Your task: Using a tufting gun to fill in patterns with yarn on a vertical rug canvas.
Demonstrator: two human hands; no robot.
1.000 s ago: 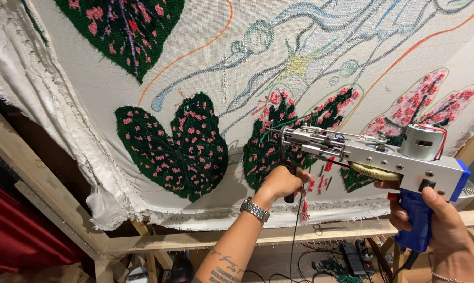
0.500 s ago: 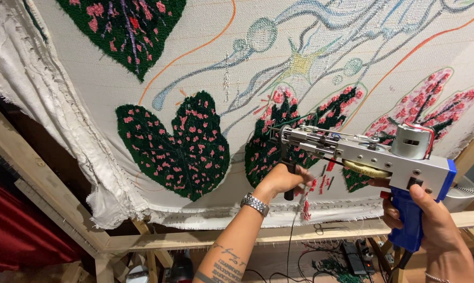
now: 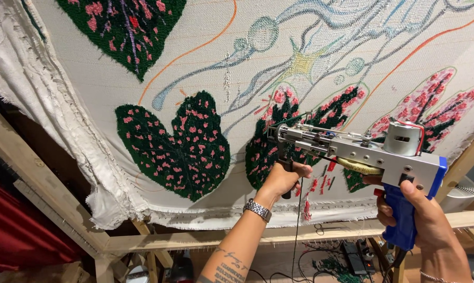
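Note:
I hold a silver tufting gun [image 3: 363,152] with a blue handle against a stretched cream cloth [image 3: 195,73]. My left hand [image 3: 283,178], with a metal watch on the wrist, grips the gun's black front handle. My right hand [image 3: 423,217] wraps the blue rear grip. The gun's tip touches a dark green leaf with pink spots [image 3: 279,141] that is partly tufted. A finished green and pink leaf [image 3: 176,147] lies to the left of it.
A wooden frame [image 3: 158,241] holds the cloth along the bottom and left. More leaves are tufted at top left [image 3: 126,26] and at right [image 3: 436,110]. Scissors [image 3: 326,228] lie on the lower bar. A red cloth [image 3: 16,230] hangs at lower left; cables lie below.
The gun and both hands have shifted slightly to the left and down along the leaf. The view has tilted a little.

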